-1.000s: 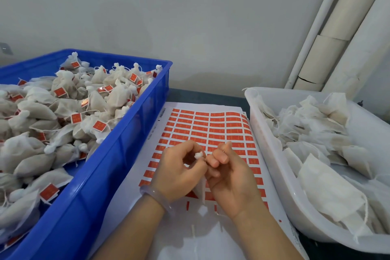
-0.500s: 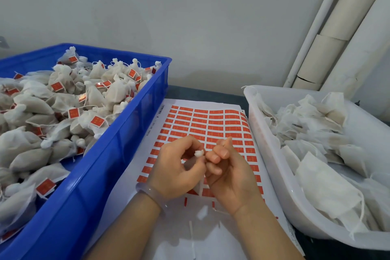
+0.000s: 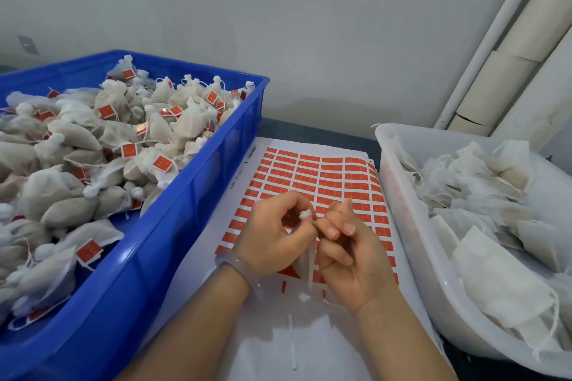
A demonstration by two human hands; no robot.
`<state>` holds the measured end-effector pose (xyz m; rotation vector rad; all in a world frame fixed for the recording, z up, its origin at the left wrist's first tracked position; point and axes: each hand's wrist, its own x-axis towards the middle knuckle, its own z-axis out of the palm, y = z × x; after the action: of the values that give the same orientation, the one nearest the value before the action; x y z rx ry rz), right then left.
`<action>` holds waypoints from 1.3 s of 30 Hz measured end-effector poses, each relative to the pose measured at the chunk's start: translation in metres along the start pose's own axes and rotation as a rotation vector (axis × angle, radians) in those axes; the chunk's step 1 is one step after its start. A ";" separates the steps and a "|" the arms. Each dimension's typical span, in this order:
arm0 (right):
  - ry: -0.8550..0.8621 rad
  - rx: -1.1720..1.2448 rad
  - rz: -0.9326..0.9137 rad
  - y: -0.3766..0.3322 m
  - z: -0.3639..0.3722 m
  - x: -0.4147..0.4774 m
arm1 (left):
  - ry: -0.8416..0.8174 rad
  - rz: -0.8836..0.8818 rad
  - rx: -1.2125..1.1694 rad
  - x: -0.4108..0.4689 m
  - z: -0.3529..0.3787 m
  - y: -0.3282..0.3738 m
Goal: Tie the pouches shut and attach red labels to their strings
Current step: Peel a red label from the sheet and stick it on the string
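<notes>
Fingers of the left hand are curled tight and pinch the bunched neck of a small white mesh pouch, whose body hangs between both palms. The right hand meets it, fingers curled narrow, their tips nipping the same neck. Both hover over a white sheet of red rectangular labels lying in the middle of the dark worktop, from the near edge towards the far edge. Along the left edge stands a blue plastic crate heaped with tied, red-labelled pouches. At the right edge sits a white plastic tub of flat untied pouches. A pale grey wall rises behind, with a white pipe slanting at the far right corner. A translucent bracelet circles the left wrist
</notes>
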<state>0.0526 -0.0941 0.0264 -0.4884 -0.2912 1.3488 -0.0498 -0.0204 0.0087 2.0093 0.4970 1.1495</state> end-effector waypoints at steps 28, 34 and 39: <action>0.017 -1.575 -0.217 0.018 -0.026 0.007 | 0.432 -0.376 -0.703 0.021 -0.051 0.009; -0.135 -1.881 0.068 0.019 -0.021 0.003 | 0.391 -0.346 -0.790 0.021 -0.053 0.001; -0.160 -2.103 0.053 0.035 -0.016 0.001 | 0.381 -0.317 -0.834 0.017 -0.051 0.007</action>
<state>0.0301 -0.0907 -0.0047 -2.0595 -1.8477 0.6299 -0.0847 0.0081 0.0393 0.9692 0.4054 1.2613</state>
